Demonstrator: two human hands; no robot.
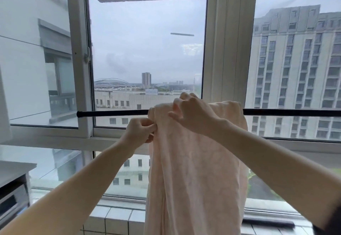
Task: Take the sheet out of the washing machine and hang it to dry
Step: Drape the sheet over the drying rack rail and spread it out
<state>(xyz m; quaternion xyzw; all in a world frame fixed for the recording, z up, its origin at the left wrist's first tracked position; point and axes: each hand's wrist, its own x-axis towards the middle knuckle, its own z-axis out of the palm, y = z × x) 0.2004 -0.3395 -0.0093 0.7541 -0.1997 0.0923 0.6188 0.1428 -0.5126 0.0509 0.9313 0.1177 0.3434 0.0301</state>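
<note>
A pale pink sheet (193, 170) hangs bunched over a black rod (114, 113) that runs across the window at chest height. It drapes down in long folds to the tiled sill. My left hand (141, 130) pinches the sheet's left edge just below the rod. My right hand (191, 113) grips the bunched fabric on top of the rod, fingers curled over it. The rod's stretch under the sheet is hidden.
White window frames (215, 50) stand right behind the rod, with buildings outside. A tiled sill (114, 218) runs below. A grey appliance or counter (13, 188) stands at the lower left.
</note>
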